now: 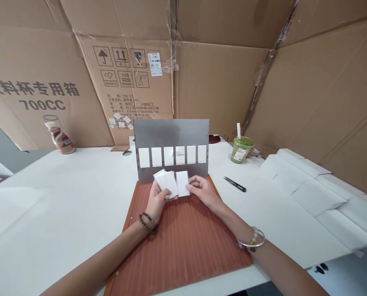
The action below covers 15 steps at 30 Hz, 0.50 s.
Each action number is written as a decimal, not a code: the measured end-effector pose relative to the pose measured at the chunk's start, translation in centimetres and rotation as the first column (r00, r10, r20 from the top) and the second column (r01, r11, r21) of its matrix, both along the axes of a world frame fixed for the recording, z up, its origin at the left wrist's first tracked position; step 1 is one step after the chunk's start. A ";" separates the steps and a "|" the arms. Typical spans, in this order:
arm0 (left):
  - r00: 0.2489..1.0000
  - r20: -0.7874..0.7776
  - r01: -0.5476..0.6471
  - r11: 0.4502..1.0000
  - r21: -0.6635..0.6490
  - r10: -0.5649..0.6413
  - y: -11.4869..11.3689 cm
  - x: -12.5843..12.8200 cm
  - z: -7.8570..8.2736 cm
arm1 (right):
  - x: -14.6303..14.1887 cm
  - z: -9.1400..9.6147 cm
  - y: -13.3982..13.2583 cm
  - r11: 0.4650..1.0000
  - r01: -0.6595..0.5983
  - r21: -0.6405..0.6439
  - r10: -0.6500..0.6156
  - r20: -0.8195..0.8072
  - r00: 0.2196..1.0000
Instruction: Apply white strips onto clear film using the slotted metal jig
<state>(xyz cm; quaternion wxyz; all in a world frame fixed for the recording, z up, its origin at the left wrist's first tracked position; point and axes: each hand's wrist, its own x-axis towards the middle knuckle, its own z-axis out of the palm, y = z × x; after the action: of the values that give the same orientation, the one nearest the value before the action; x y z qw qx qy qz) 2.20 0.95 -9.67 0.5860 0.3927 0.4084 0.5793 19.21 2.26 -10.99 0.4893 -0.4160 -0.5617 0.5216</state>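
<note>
My left hand (157, 199) is closed around a small fan of white cards (166, 181), held over the far end of a ribbed reddish-brown mat (183, 242). My right hand (203, 190) pinches one more white card (182, 183) beside that fan. Just behind both hands a grey metal plate (171, 132) stands upright, with a row of several rectangular windows (172, 156) that show white.
Black snips (235, 184) lie on the white table right of the mat. A green drink cup with a straw (241, 149) stands behind them, and a brown bottle (59, 136) stands far left. Flat white sheets (312, 193) are piled at right. Cardboard walls (220, 82) close off the back.
</note>
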 end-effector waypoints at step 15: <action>0.999 0.006 0.035 0.999 0.003 -0.035 0.4 0.4 -0.7 | 0.6 0.0 -0.2 1.000 0.019 -0.014 -0.020 -0.109 0.994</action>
<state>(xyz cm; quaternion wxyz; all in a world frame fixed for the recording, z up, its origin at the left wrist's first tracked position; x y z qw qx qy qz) 2.55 1.31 -10.35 0.5967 0.3987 0.3989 0.5708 19.82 2.10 -10.95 0.5217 -0.3956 -0.5264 0.5425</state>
